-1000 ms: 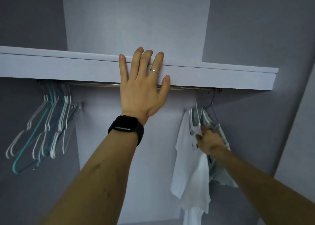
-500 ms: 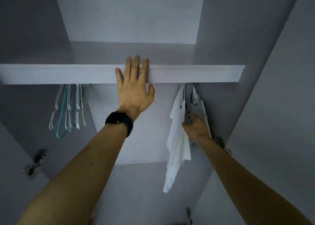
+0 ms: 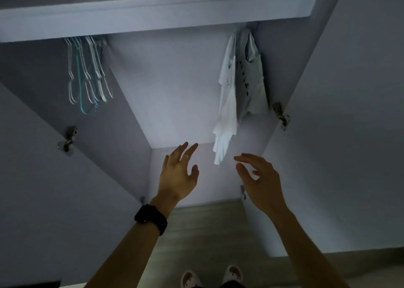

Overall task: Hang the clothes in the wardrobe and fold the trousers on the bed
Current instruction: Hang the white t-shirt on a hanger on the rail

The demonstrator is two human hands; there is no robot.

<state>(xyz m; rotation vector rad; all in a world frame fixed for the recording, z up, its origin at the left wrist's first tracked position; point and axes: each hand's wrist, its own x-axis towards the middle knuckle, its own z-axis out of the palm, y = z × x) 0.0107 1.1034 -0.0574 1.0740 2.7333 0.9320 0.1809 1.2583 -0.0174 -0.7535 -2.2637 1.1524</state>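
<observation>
Two garments hang at the right end of the wardrobe rail: a white T-shirt (image 3: 227, 104) and, right of it, a pale grey top with dark marks (image 3: 251, 80). My left hand (image 3: 178, 174), with a ring and a black watch on the wrist, is held in the air in front of the wardrobe, fingers spread and holding nothing. My right hand (image 3: 260, 178) hovers just below and right of the white T-shirt's hem, fingers loosely bent and holding nothing. Neither hand touches the clothes.
Several bare wire hangers (image 3: 87, 73), white and teal, hang at the left end under the shelf (image 3: 153, 14). Both wardrobe doors stand open, with hinges at left (image 3: 67, 139) and right (image 3: 282, 113). My slippered feet (image 3: 212, 276) are on the wooden floor below.
My left hand has come off the shelf edge and dropped down. My right hand has let go of the hanging clothes and pulled back. The view has tilted down and moved away from the wardrobe.
</observation>
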